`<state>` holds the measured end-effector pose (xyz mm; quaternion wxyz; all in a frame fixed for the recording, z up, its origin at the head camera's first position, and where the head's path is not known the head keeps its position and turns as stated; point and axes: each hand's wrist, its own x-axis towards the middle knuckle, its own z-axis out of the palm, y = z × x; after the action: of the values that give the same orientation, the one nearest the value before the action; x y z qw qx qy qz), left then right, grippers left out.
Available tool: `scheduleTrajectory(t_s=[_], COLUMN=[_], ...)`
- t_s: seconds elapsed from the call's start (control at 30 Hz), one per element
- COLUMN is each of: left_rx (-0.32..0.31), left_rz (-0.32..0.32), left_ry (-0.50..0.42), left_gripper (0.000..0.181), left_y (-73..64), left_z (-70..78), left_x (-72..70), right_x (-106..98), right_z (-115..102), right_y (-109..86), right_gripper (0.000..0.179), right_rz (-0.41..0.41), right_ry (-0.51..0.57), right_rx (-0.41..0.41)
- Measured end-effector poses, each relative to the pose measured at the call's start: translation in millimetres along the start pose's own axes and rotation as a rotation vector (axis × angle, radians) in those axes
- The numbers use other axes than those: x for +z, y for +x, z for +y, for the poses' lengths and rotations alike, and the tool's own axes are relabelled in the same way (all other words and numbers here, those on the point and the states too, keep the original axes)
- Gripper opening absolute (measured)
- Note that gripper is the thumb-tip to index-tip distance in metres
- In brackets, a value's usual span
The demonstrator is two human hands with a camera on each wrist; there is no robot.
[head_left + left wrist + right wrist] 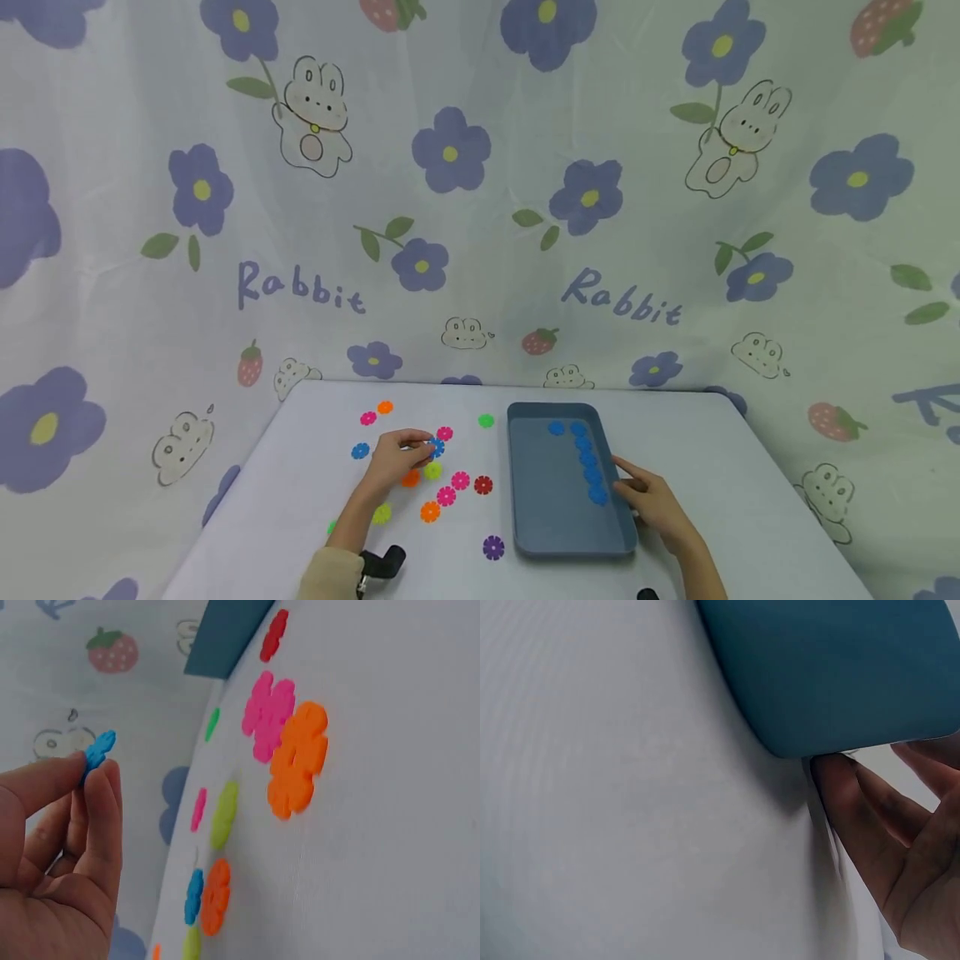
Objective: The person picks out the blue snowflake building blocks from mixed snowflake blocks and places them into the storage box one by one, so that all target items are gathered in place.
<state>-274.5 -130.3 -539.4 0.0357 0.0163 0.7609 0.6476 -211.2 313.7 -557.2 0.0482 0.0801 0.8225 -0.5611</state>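
Observation:
My left hand [401, 458] pinches a blue flower-shaped disc [97, 751] between thumb and fingertips, held above the table. Around and beneath it lie loose notched discs, among them a pink disc [445, 433], a yellow-green disc [432, 471] and an orange disc [410, 478]. A grey-blue tray [555, 521] lies on the table to the right. Inside, several blue discs [588, 459] form a line along its right side, with one beside the far end. My right hand [656, 504] touches the tray's right edge with fairly straight fingers; part of the fingertips is hidden by the rim.
More discs are scattered left of the tray: a dark red disc [483, 485], a purple disc [493, 547] near the front, a green disc [486, 421] and another blue disc [361, 451]. A patterned curtain [480, 233] hangs behind the white table [720, 483].

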Motion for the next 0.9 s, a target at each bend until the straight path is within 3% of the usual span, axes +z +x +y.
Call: scheduleTrajectory(t_s=[0.23,0.6,0.9], left_rx=[0.052,0.101,0.063], left_rz=[-0.096,-0.181,-0.22], left_ry=[-0.038,-0.102,-0.156], left_gripper=[0.03,0.031,0.035], left_y=[8.2,12.0,21.8], left_z=[5.3,17.4,32.4], left_x=[30.3,77.9,113.8], right_x=[-2.1,0.6,-4.2], right_z=[0.5,0.5,0.0], right_y=[1.2,0.9,2.4], right_gripper=[0.052,0.05,0.05], right_rz=[0.013,0.001,-0.02], right_ry=[-0.005,0.036,0.02], right_rx=[0.017,0.02,0.012])
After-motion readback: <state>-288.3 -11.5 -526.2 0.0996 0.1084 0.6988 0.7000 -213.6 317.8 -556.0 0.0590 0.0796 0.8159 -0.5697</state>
